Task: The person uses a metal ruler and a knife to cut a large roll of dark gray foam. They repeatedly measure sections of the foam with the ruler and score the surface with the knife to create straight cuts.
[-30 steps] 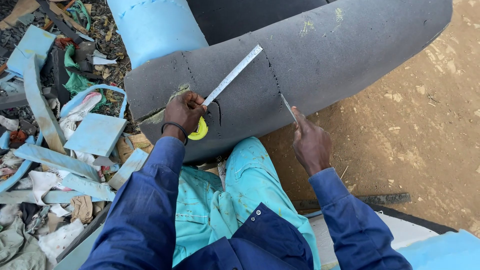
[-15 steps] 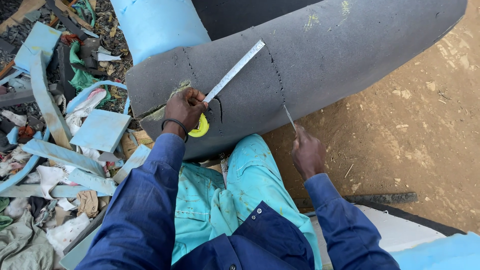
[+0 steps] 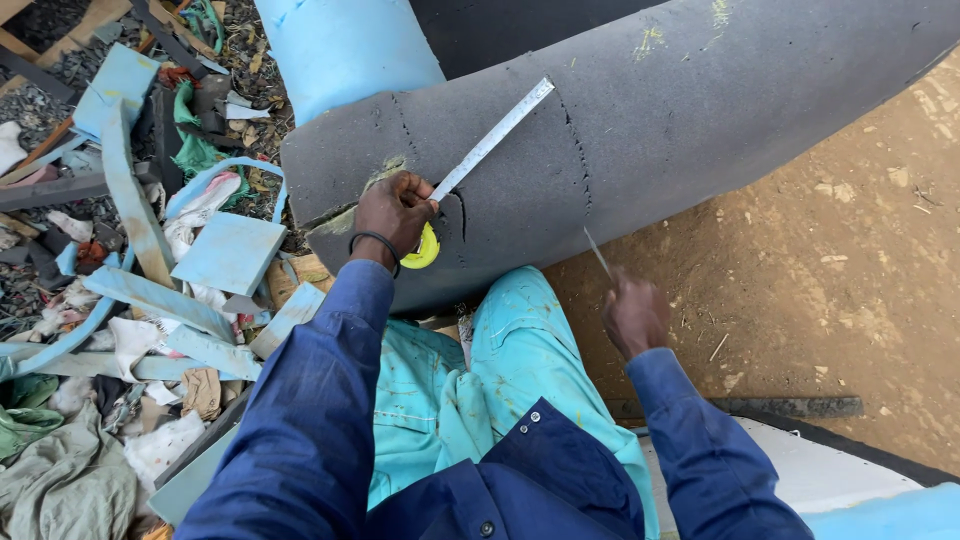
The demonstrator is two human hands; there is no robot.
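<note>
While pressed against the grey foam roll [image 3: 650, 130], left hand [image 3: 395, 212] closed around yellow tape measure case [image 3: 424, 250], fingers curled over case top. Metal tape blade [image 3: 492, 139] extended from case, running up and to the right across curved foam surface, flat against it, tip ending near upper part of roll. Black band around left wrist.

Right hand [image 3: 632, 315] held lower and to the right, clear of foam, just below roll's underside; fingers closed in a pinch on a thin blade [image 3: 598, 252]. Blade pointing up and left toward foam, tip close to surface; contact not determinable, hand and blade slightly blurred. Handle not visible inside fist.

Foam roll lying across upper frame, resting over knees clad in turquoise trousers [image 3: 500, 370]. Two dotted dark lines across roll: one left of tape near left end, one right of tape tip. Short dark cut visible just beside tape case. Yellowish scuffs near left hand and at upper part of roll.

Light blue foam roll [image 3: 345, 45] behind grey roll, upper left. Light blue foam offcuts [image 3: 228, 252] scattered on ground at left among cloth scraps and dark debris. Bare brown earth [image 3: 830, 260] at right. Dark blue jacket sleeves on both arms.
</note>
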